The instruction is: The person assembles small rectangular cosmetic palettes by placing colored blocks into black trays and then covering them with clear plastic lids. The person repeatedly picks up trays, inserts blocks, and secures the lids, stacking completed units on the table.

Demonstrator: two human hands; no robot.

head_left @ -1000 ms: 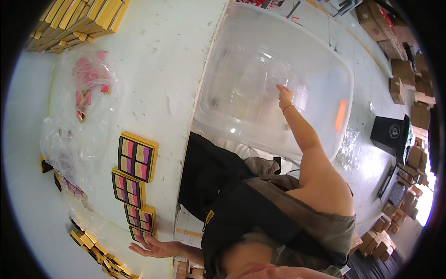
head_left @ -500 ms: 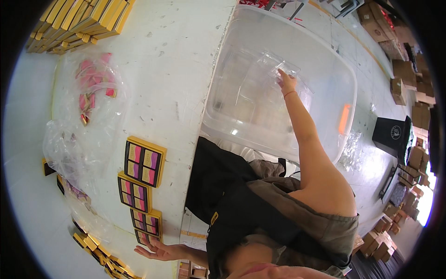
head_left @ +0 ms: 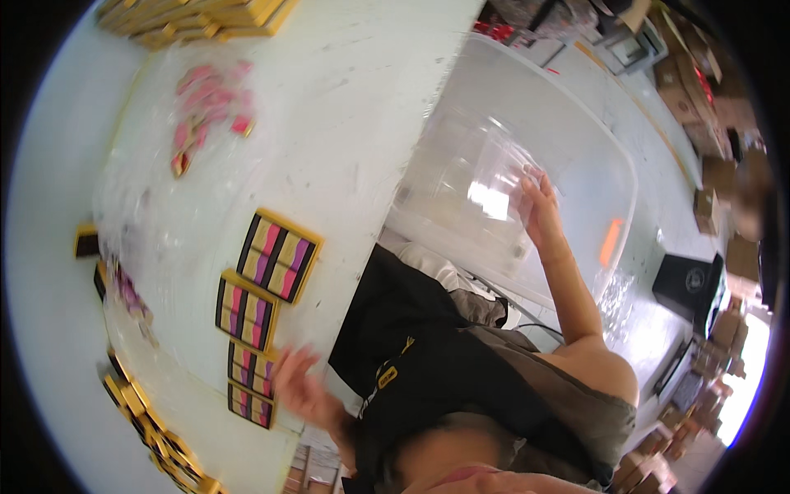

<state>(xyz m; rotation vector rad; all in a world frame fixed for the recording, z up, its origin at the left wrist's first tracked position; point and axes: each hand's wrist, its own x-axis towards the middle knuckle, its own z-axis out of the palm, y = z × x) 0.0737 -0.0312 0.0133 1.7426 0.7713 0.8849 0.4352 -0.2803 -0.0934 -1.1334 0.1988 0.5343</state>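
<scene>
My right hand (head_left: 543, 210) pinches a thin clear plastic tray (head_left: 498, 177), its exact shape blurred by glare, above a large translucent bin (head_left: 613, 160). More clear plastic pieces lie inside that bin. Fingers apart and smeared by motion, my left hand (head_left: 306, 387) hovers beside the row of yellow-edged boxes at the table's near side, with nothing visible in it. The largest-looking box (head_left: 280, 255) shows pink, purple and gold packets in black compartments. Below it sits a second box (head_left: 247, 310), followed by smaller-looking ones (head_left: 251, 383).
On the white table (head_left: 346, 123) a clear bag (head_left: 206, 107) holds pink packets. Stacked yellow boxes (head_left: 214, 20) stand far left, and more yellow boxes (head_left: 156, 428) lie at lower left. A black bin (head_left: 687, 280) and cardboard boxes (head_left: 724, 173) are on the floor at right.
My right hand has drawn back toward me, lifting a clear plastic tray from the bin. My left hand has moved right and up beside the boxes. The whole view has shifted.
</scene>
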